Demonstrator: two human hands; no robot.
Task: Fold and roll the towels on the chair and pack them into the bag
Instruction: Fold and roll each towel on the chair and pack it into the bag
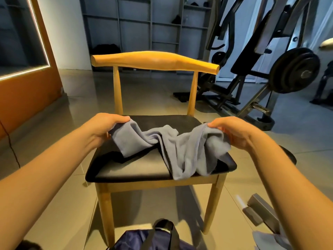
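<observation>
A grey-blue towel (180,147) hangs crumpled between my two hands, just above the black seat of the wooden chair (137,166). My left hand (104,127) pinches the towel's left corner. My right hand (234,132) grips its right corner. The towel's middle sags and its lower folds spill over the seat's front right edge. A dark blue bag (149,239) with black straps lies on the floor below the chair, at the bottom of the view. Another grey-blue cloth (266,240) shows at the bottom right, partly behind my right forearm.
A weight machine (293,71) with black plates stands to the right, behind the chair. Grey shelving (147,24) lines the back wall. An orange wall panel (27,91) is on the left. A grey metal block (261,210) lies on the tiled floor at the right.
</observation>
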